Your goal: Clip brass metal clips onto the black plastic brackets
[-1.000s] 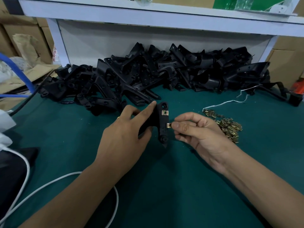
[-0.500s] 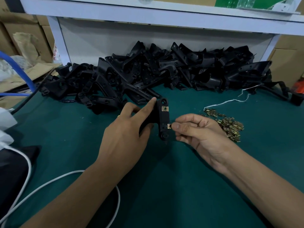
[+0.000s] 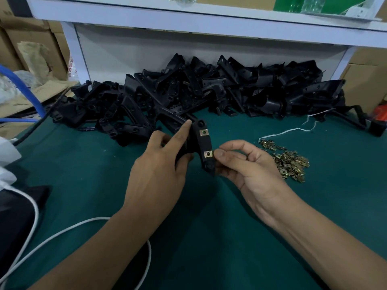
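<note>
My left hand (image 3: 159, 172) grips a black plastic bracket (image 3: 202, 147) above the green mat, index finger stretched along its upper left edge. Two brass clips sit on the bracket's face, an upper clip (image 3: 203, 132) and a lower clip (image 3: 208, 153). My right hand (image 3: 247, 166) has its thumb against the lower clip's right edge, with curled fingers behind the bracket's lower end. A loose pile of brass clips (image 3: 287, 162) lies on the mat just right of my right hand. A big heap of black brackets (image 3: 209, 95) fills the back of the table.
A white string (image 3: 293, 130) trails from the clip pile toward the back right. A white cable (image 3: 69, 229) loops over the mat at lower left beside a dark object (image 3: 12, 210). A blue hose (image 3: 25, 88) and cardboard boxes stand at left. A white shelf (image 3: 209, 19) overhangs the heap.
The lower clip, only partly on the bracket's edge before, now sits fully on its face. Both hands and the bracket have risen slightly toward the heap.
</note>
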Tool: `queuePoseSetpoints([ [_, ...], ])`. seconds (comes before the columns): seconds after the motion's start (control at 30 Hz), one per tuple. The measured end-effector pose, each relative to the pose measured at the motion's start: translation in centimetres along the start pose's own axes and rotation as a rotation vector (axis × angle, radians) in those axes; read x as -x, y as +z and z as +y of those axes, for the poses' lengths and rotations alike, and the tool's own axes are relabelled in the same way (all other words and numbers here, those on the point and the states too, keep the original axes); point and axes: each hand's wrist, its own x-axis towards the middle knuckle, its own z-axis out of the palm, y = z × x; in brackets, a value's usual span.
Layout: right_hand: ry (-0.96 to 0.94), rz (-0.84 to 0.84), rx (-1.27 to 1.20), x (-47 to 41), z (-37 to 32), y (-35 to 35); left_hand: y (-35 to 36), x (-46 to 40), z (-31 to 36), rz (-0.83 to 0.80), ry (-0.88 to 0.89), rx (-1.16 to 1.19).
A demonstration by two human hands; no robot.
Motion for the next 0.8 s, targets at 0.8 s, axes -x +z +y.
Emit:
queuePoseSetpoints([
  [0.8, -0.228, 0.075, 0.672, 2.9, -2.2, 1.4, -1.0, 0.0, 1.2, -0.214, 0.176, -0.039],
])
